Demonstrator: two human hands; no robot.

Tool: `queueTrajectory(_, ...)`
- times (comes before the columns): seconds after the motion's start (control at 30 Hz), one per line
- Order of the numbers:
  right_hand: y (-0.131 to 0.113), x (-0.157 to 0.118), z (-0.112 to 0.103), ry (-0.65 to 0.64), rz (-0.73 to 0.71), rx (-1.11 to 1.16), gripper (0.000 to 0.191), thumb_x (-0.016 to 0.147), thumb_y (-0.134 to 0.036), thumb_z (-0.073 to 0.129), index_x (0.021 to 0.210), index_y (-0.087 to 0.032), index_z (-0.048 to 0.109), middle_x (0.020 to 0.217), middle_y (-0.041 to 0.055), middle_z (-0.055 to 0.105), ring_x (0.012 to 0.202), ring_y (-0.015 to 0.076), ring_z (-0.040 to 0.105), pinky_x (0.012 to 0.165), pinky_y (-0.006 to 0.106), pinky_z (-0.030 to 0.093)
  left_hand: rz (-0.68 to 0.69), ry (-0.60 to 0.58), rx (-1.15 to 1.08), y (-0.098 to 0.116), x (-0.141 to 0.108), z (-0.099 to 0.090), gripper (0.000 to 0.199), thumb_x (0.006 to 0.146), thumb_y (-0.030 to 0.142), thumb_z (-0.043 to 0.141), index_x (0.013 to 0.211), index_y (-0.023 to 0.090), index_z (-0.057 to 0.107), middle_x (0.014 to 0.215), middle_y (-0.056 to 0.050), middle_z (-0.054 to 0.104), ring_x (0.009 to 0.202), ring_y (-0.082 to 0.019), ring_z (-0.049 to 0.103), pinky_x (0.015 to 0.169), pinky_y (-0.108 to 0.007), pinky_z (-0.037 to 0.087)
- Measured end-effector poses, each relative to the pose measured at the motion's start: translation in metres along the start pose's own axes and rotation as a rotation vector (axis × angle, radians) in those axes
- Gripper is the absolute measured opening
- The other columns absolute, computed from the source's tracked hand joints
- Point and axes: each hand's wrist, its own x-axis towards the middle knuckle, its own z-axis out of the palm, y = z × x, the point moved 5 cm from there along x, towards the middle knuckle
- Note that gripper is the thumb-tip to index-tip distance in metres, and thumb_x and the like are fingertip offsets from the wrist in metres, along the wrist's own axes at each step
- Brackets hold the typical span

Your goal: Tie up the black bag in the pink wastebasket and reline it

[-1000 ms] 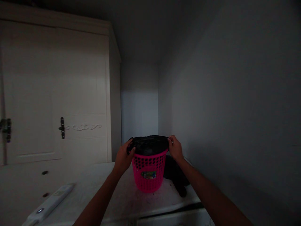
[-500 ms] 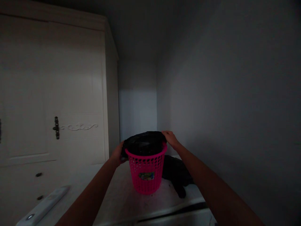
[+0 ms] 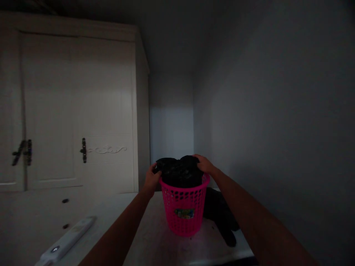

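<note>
A bright pink plastic basket (image 3: 184, 207) with a perforated wall and a small label stands upright on a white surface. Bunched black plastic bag (image 3: 181, 171) fills its mouth and rises above the rim. My left hand (image 3: 152, 179) is closed on the bag's edge at the left of the rim. At the right, my right hand (image 3: 203, 164) pinches the bag with the thumb in front. The far side of the bag and basket is hidden.
More black plastic (image 3: 219, 210) lies behind and right of the basket. A white power strip (image 3: 68, 240) lies at the left on the white tabletop (image 3: 149, 236). A white wardrobe (image 3: 108, 103) stands at the left, a grey wall (image 3: 277, 111) at the right.
The view has swung left, so everything sits further right. The bag's far edge, earlier stretched across the top, now dips in the middle between my hands. Both hands still hold it.
</note>
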Motion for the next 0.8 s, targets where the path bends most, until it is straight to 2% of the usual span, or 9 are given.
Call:
queueTrajectory(0.07,-0.021,0.005,-0.003,-0.022,-0.212,-0.068,0.066,0.074,-0.005,0.054,0.138,-0.018,0.065,0.151,0.0118,0.060,0.146,0.0258,0.049,0.125,0.047,0.034,0.051,0.010,0.081,0.002,-0.001,0.000,0.058,0.071,0.007,0.070,0.127,0.020,0.065,0.127,-0.011,0.073,0.119,-0.026,0.068,0.111,-0.046,0.050)
queueTrajectory(0.13,-0.041,0.008,-0.008,-0.042,-0.357,-0.163,0.068,0.078,-0.004,0.049,0.145,-0.015,0.059,0.161,0.0160,0.046,0.152,0.0261,0.041,0.126,0.049,0.032,0.124,0.020,0.146,0.005,-0.002,0.001,0.061,0.072,0.006,0.068,0.132,0.018,0.062,0.131,-0.013,0.071,0.123,-0.026,0.066,0.113,-0.046,0.049)
queueTrajectory(0.23,-0.069,0.012,-0.020,-0.036,-0.452,-0.286,0.070,0.083,-0.004,0.044,0.152,-0.013,0.050,0.169,0.0173,0.031,0.154,0.0250,0.037,0.127,0.047,0.033,0.279,0.062,0.245,0.008,-0.003,0.002,0.065,0.074,0.008,0.065,0.138,0.016,0.057,0.137,-0.015,0.066,0.129,-0.027,0.062,0.117,-0.049,0.045)
queueTrajectory(0.33,-0.100,0.012,-0.036,0.040,-0.550,-0.369,0.077,0.082,0.000,0.042,0.157,-0.017,0.044,0.172,0.0128,0.028,0.155,0.0233,0.035,0.127,0.047,0.034,0.481,0.122,0.360,0.018,-0.007,0.003,0.065,0.077,0.014,0.064,0.141,0.015,0.053,0.141,-0.017,0.061,0.135,-0.030,0.056,0.119,-0.054,0.040)
queueTrajectory(0.5,-0.161,0.007,-0.062,0.207,-0.700,-0.442,0.083,0.082,0.002,0.043,0.160,-0.025,0.038,0.173,0.0056,0.026,0.153,0.0246,0.038,0.123,0.050,0.040,0.770,0.258,0.472,0.060,-0.028,0.001,0.062,0.087,0.022,0.059,0.148,0.016,0.046,0.145,-0.018,0.056,0.138,-0.030,0.052,0.119,-0.054,0.040)
queueTrajectory(0.6,-0.203,0.002,-0.070,0.296,-0.801,-0.456,0.080,0.086,0.001,0.042,0.161,-0.025,0.035,0.174,0.0053,0.022,0.153,0.0256,0.037,0.123,0.050,0.040,0.873,0.409,0.510,0.097,-0.050,-0.011,0.062,0.094,0.024,0.055,0.154,0.017,0.041,0.153,-0.019,0.048,0.145,-0.031,0.043,0.122,-0.055,0.035)
queueTrajectory(0.67,-0.228,0.000,-0.071,0.321,-0.824,-0.458,0.077,0.091,-0.003,0.042,0.163,-0.028,0.031,0.176,0.0031,0.015,0.153,0.0264,0.036,0.121,0.050,0.042,0.905,0.536,0.535,0.118,-0.069,-0.025,0.057,0.097,0.023,0.050,0.153,0.015,0.044,0.158,-0.021,0.041,0.150,-0.032,0.036,0.125,-0.054,0.030)
queueTrajectory(0.73,-0.243,0.000,-0.067,0.272,-0.786,-0.479,0.076,0.095,-0.010,0.045,0.165,-0.032,0.025,0.177,0.0005,0.009,0.151,0.0282,0.039,0.115,0.049,0.048,0.918,0.670,0.575,0.131,-0.091,-0.043,0.052,0.098,0.020,0.047,0.149,0.014,0.051,0.161,-0.021,0.034,0.152,-0.033,0.032,0.125,-0.055,0.028)
queueTrajectory(0.8,-0.242,0.004,-0.059,0.178,-0.679,-0.521,0.075,0.098,-0.018,0.047,0.166,-0.036,0.020,0.177,0.0002,0.009,0.145,0.0303,0.048,0.107,0.049,0.054,0.927,0.731,0.634,0.135,-0.112,-0.062,0.052,0.096,0.017,0.048,0.147,0.013,0.055,0.161,-0.020,0.032,0.152,-0.036,0.032,0.125,-0.056,0.028)
